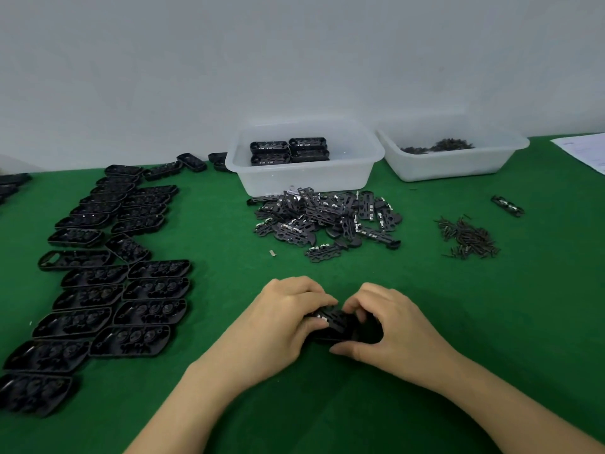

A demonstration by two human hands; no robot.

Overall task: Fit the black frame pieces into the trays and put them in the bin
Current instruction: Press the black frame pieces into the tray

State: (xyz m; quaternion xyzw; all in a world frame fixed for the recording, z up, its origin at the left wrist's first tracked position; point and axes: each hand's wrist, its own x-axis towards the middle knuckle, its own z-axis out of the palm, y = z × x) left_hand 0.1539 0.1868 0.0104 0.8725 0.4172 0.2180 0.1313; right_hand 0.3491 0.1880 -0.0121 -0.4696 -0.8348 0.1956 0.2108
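Head view: fitting step in hand, at centre front of the green felt-covered bench [229, 244]. Left hand [281, 326] and right hand [389, 326] both closed round one black oblong plastic tray [337, 327], held low over the felt. Left grip: fingers curled over the far edge, thumb underneath. Right grip: fingertips curled onto the top face, thumb along the near edge. Black frame piece with silver metal clips [322, 317] seen on the tray's upper face between the two sets of fingertips; probably only partly seated, though mostly hidden by the fingers.

Supply of loose black frame pieces [327, 217] heaped beyond the hands, just in front of the translucent white plastic bin [304, 178]. Four finished black trays [288, 152] already stacked inside that bin. Rows of empty black trays [114, 283] laid out to the left. Second translucent white bin [451, 165] to the right, holding small dark parts. Pile of small dark screws [468, 237] and a single stray frame piece [507, 206] right of the heap.

Next move, as judged: press the frame piece down evenly until flush, keeping the tray level; then carry the assembly forward over the heap and set it in the nearer bin beside the four trays.
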